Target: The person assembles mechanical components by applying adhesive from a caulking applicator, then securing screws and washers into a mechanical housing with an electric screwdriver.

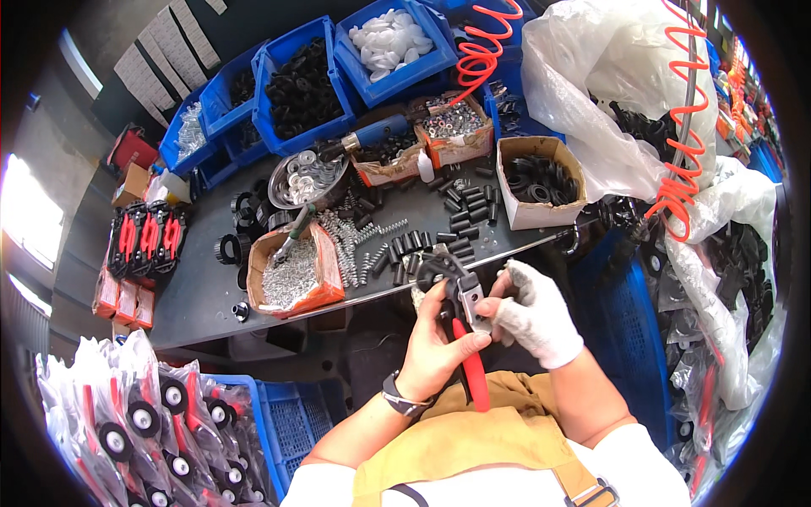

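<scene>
In front of my apron, my left hand is wrapped round a black hand tool with a red handle, its exact kind unclear. The handle points down toward me, and the tool's black head reaches the table's front edge. A silvery metal plate sits on the tool's side. My right hand, in a whitish glove, has its fingers pinched together at that plate; whatever small piece they hold is hidden. Just beyond lie short black cylinders and loose metal springs.
An orange-edged box of small metal parts stands near the table edge, left. Behind are a metal bowl of washers, a blue power driver, a box of black rings and blue bins. Red coiled hoses hang right. Bagged red-handled tools fill the lower left.
</scene>
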`<state>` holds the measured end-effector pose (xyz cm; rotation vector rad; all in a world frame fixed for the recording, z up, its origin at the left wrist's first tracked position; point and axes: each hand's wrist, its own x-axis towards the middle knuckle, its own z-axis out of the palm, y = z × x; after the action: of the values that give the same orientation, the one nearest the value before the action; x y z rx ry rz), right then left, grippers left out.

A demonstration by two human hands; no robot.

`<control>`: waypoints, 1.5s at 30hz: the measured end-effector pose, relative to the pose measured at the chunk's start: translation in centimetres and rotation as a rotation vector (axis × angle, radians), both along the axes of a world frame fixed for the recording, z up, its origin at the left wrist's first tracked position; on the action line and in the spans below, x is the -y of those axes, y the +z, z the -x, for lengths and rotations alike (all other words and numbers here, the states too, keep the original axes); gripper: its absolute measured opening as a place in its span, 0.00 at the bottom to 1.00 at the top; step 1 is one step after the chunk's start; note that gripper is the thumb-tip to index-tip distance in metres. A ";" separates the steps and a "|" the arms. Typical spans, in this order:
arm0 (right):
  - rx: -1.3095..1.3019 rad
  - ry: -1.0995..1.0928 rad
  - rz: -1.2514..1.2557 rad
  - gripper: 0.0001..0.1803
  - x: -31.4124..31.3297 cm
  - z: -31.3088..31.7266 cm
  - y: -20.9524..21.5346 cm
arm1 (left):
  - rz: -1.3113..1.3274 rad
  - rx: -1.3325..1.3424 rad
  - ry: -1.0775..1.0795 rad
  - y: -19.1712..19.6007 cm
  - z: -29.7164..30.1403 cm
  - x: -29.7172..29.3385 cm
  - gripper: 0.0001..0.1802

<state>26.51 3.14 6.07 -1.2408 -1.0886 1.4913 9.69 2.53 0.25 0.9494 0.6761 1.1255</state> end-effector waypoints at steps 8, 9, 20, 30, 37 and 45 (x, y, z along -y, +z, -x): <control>0.933 0.618 -1.033 0.21 -1.4 -3.9 2.4 | 0.284 0.003 -0.802 0.9 2.3 -2.0 0.47; 0.940 0.611 -1.027 0.21 -1.1 -4.2 2.4 | 0.248 0.052 -0.768 1.0 2.1 -1.7 0.43; 0.654 0.302 -0.824 0.20 0.7 -7.0 -0.6 | 0.452 -0.014 -0.568 -1.6 1.0 -1.1 0.35; 1.640 -0.709 -0.135 0.17 -4.2 -22.1 -5.3 | 0.357 0.250 -0.505 -1.4 -1.3 -1.7 0.36; 1.504 -0.409 -0.040 0.32 0.6 -20.3 -2.8 | 0.345 0.323 -0.428 -0.5 0.5 -1.8 0.38; 0.236 -0.430 0.099 0.34 14.3 -13.9 -5.9 | 0.211 0.134 -0.310 -0.1 -2.3 -3.8 0.34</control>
<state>40.44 -11.21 0.17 -1.6340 -0.8317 1.1010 12.01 6.36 0.16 0.7606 0.5068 0.8178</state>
